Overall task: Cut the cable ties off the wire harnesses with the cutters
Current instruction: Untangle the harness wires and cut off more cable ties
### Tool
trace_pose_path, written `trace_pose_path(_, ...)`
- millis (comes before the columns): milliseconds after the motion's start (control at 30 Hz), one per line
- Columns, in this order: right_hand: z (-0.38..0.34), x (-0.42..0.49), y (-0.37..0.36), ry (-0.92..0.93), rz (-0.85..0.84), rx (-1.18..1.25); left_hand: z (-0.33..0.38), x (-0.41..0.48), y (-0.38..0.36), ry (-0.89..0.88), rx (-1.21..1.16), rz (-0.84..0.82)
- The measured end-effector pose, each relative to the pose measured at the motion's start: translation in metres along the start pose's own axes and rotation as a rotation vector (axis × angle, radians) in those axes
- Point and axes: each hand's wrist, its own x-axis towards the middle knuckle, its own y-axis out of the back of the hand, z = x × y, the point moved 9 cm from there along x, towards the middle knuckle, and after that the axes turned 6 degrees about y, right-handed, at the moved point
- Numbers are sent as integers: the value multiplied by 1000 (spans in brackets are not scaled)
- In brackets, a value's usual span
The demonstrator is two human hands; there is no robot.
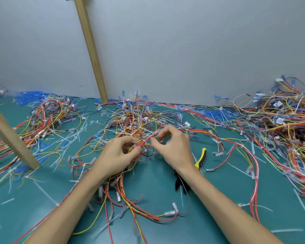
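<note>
Head view: 2 hands meet over the tangle on the green surface (pixel 174 231). The left hand (pixel 120 152) has its fingers curled round a red-and-yellow wire harness (pixel 149 137). The right hand (pixel 174 147) pinches the same harness beside a white cable tie (pixel 144 142). The yellow-handled cutters (pixel 202 158) lie on the surface, partly under the right wrist.

The wire harnesses (pixel 136 131) run red, yellow, orange, white and blue over a teal-green bench (pixel 157 180). The cutters (pixel 200 160) have yellow-and-black handles; cut cable ties (pixel 42 187) are translucent white.
</note>
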Motion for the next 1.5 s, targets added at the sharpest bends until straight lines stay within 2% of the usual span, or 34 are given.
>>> trace_pose_path(200,-18,-5,-14,198,-162,-146,-10,4,-5,37,-135,-87)
trace_pose_path(333,-25,-8,-18,267,-204,-244,-13,4,-6,58,-187,-119)
trace_pose_path(433,-30,-7,-16,328,-232,-362,-12,4,-1,49,-115,-56)
trace_pose_path(600,-35,-4,-13,474,-270,-570,5,-1,9,-68,76,115)
trace_pose_path(700,-21,3,-2,441,-293,-552,0,1,14,-45,117,136)
trace_pose_path(833,2,5,4,282,-343,-343,-1,0,11,-37,141,110)
trace_pose_path(900,2,6,11,232,-275,-203,1,-1,10,-49,144,113)
trace_pose_path(1000,0,12,38,162,-21,-76,2,-2,10,-72,147,121)
trace_pose_path(1067,-7,15,55,177,133,-248,4,-3,10,-89,143,120)
trace_pose_path(1133,-18,20,63,216,196,-422,9,-5,11,-123,145,133)
trace_pose_path(1167,-20,24,59,239,154,-465,12,-6,12,-149,162,148)
trace_pose_path(1233,-15,31,39,254,-58,-499,19,-10,14,-212,257,184)
trace_pose_path(1333,7,26,8,168,-346,-499,24,-13,14,-287,333,197)
trace_pose_path(1500,13,32,-2,23,-344,-572,26,-13,5,-376,320,126)
